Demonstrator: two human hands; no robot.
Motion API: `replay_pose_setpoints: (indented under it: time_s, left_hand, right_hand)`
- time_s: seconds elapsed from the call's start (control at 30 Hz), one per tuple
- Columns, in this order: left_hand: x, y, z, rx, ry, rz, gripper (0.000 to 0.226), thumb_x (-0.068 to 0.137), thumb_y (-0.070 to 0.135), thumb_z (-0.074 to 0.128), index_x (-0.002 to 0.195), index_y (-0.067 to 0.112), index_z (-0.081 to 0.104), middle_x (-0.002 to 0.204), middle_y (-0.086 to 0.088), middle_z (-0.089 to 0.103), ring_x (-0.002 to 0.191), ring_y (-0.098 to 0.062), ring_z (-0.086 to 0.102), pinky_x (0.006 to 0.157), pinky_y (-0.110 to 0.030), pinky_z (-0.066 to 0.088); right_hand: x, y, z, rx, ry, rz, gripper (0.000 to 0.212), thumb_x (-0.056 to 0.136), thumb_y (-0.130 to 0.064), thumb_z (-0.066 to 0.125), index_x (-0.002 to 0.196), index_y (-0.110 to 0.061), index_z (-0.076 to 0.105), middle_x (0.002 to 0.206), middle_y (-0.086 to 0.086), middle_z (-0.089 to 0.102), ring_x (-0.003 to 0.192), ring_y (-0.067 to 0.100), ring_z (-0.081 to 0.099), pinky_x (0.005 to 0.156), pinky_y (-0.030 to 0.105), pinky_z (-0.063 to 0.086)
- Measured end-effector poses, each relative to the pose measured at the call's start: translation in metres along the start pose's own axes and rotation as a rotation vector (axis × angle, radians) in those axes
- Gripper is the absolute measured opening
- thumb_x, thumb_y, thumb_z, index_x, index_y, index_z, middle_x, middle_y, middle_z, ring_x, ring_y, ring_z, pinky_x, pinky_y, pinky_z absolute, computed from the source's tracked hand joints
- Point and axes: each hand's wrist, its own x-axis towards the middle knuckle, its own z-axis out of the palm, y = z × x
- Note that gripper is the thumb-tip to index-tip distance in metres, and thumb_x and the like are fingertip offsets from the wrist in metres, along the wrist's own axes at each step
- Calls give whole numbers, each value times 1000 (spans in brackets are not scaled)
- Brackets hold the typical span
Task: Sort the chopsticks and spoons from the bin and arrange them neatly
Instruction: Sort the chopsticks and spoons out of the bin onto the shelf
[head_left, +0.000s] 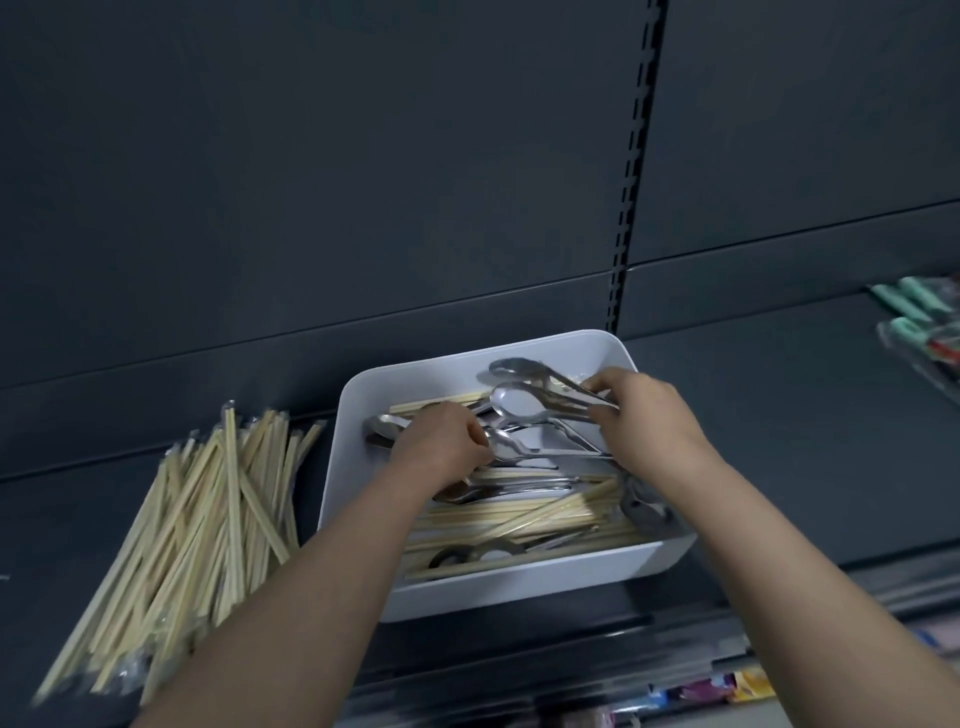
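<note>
A white bin (519, 584) is set near the shelf's (779, 467) front edge, with metal spoons (519, 402) jumbled over pale wooden chopsticks (519, 519). A loose pile of wrapped chopsticks (197, 519) is laid at the shelf's left.

The white rectangular plastic bin (519, 582) sits on the dark metal shelf (779, 441), with the dark back panel (363, 208) behind it at 12 o'clock. Inside the bin, loose pale wooden chopsticks (545, 514) lie crosswise at 6 o'clock, and long-handled steel spoons (519, 402) lie from centre to 12 o'clock. The left hand (441, 441) is in the bin at 9 o'clock and the right hand (644, 410) at 2 o'clock, both on the steel spoons. On the shelf at the bin's 9 o'clock, just beside it, lies a pile of wrapped wooden chopsticks (208, 519). Packaged green-handled items (924, 322) lie at 2 o'clock, well apart.
</note>
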Motion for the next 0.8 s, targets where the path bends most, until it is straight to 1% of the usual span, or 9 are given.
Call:
replay_pose_setpoints:
  time_s: [0.1, 0.2, 0.3, 0.4, 0.5, 0.53, 0.6, 0.7, 0.8]
  left_hand:
    - [0, 4, 2, 121, -60, 64, 17, 75, 33, 77, 87, 28, 67, 103, 7, 66, 98, -17, 61, 83, -32, 52]
    - [-2, 9, 6, 130, -142, 126, 25, 70, 36, 82, 90, 27, 69, 100, 10, 66, 96, -13, 60, 81, -29, 50]
    - [-4, 15, 14, 168, -165, 165, 27, 69, 33, 83, 90, 27, 66, 99, 11, 64, 96, -13, 58, 75, -28, 46]
    - [-5, 20, 15, 241, -130, 210, 19, 71, 29, 80, 83, 28, 65, 94, 12, 63, 94, -13, 59, 68, -27, 43]
    - [-7, 24, 14, 325, -105, 278, 7, 76, 26, 70, 81, 29, 66, 93, 12, 65, 94, -14, 60, 71, -27, 47]
    - [-8, 23, 14, 354, -90, 301, 6, 78, 24, 64, 82, 28, 66, 93, 12, 66, 94, -15, 61, 72, -28, 49]
    - [-10, 20, 14, 372, -30, 348, 14, 78, 21, 56, 85, 27, 66, 91, 11, 66, 93, -16, 62, 70, -28, 50]
    - [-13, 15, 6, 312, 75, 382, 14, 81, 26, 57, 91, 28, 66, 96, 9, 68, 95, -18, 61, 71, -29, 47]
    - [-18, 8, -7, 165, 187, 331, 11, 87, 28, 57, 96, 27, 63, 100, 6, 69, 96, -20, 61, 71, -30, 45]
  right_hand:
    - [-2, 1, 1, 30, 55, -9, 26, 93, -11, 54, 116, -21, 61, 111, 5, 64, 102, 28, 57, 74, 32, 42]
    - [-6, 2, 5, 29, 97, -8, 27, 94, -12, 53, 118, -22, 59, 114, 5, 62, 99, 28, 57, 74, 33, 43]
    - [-10, 4, 8, 28, 131, -2, 28, 93, -11, 53, 119, -20, 58, 115, 6, 61, 99, 29, 57, 71, 31, 38]
    - [-12, 4, 9, 27, 146, -8, 30, 93, -10, 51, 121, -20, 57, 117, 5, 60, 102, 28, 57, 73, 31, 40]
    - [-13, 4, 12, 17, 143, -19, 32, 92, -7, 48, 121, -19, 56, 116, 6, 61, 101, 29, 58, 76, 34, 43]
    - [-13, 4, 12, 22, 138, -18, 33, 92, -7, 47, 121, -19, 56, 116, 6, 61, 101, 30, 58, 76, 35, 43]
    - [-13, 4, 13, 44, 130, -14, 32, 92, -7, 46, 120, -19, 56, 115, 7, 61, 102, 31, 58, 75, 35, 42]
    - [-11, 5, 13, 99, 129, -10, 30, 92, -7, 46, 117, -19, 56, 110, 7, 63, 99, 30, 58, 72, 32, 40]
    - [-7, 1, 13, 169, 120, -11, 26, 92, -8, 48, 113, -20, 58, 102, 5, 65, 94, 28, 59, 70, 28, 40]
